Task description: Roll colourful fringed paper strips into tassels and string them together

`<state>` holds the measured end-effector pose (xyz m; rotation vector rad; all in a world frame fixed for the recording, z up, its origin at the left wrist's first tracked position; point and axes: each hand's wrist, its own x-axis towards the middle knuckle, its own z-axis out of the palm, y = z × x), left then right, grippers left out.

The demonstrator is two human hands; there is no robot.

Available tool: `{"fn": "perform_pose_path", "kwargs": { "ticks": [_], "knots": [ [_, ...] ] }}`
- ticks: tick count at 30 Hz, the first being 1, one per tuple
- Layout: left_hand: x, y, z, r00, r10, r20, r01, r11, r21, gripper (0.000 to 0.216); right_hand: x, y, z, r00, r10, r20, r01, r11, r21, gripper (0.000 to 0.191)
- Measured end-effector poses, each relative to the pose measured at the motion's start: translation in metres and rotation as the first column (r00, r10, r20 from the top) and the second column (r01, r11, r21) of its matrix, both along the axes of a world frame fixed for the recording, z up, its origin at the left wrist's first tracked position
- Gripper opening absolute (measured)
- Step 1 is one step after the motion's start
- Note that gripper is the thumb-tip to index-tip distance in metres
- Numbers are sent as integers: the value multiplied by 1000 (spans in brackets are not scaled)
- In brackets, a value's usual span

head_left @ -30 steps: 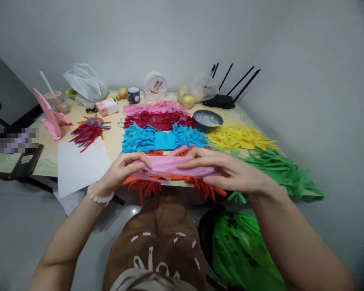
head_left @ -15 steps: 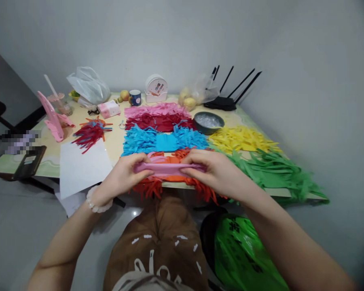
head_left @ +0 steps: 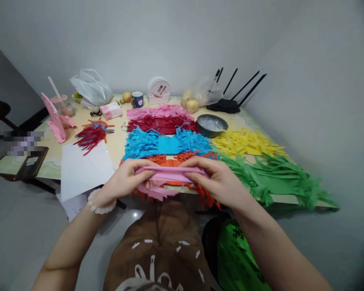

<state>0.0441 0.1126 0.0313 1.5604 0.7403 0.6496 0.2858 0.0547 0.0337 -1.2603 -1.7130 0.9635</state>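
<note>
Both my hands hold a folded pink paper sheet (head_left: 170, 174) just above the table's near edge. My left hand (head_left: 125, 181) pinches its left end, fingers closed. The paper's right end sits in the closed fingers of my right hand (head_left: 216, 180). A loose pink flap hangs below the fold. Under the pink sheet lies fringed orange paper (head_left: 172, 162). Beyond it lie fringed blue paper (head_left: 166, 143), dark red paper (head_left: 164, 123) and pink fringed paper (head_left: 159, 111).
Yellow fringed paper (head_left: 245, 141) and green fringed paper (head_left: 276, 176) cover the right side. A grey bowl (head_left: 211, 125), white sheet (head_left: 85, 167), red scraps (head_left: 91, 135), pink stand (head_left: 55, 118), mug (head_left: 137, 99), plastic bags and a router (head_left: 227, 105) stand around. A green bag (head_left: 239, 258) sits below.
My hands have drawn closer together and bunched the pink sheet into a narrower fold; a flap now hangs beneath it. The view has shifted slightly.
</note>
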Motion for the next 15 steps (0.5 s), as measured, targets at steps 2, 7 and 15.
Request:
{"fn": "perform_pose_path", "kwargs": {
  "ticks": [2,7,15],
  "knots": [
    [-3,-1,-6,995,29,99,-25,999,-45,23,-3,0,-11,992,-34,-121,34,999,-5,16],
    [-7,-2,-16,972,65,227,-44,994,-97,14,-4,1,-26,975,-12,-220,26,998,58,12],
    [-9,-9,-12,996,81,30,-86,976,201,23,-9,-1,-22,996,-75,-53,81,987,137,18]
  ]
}}
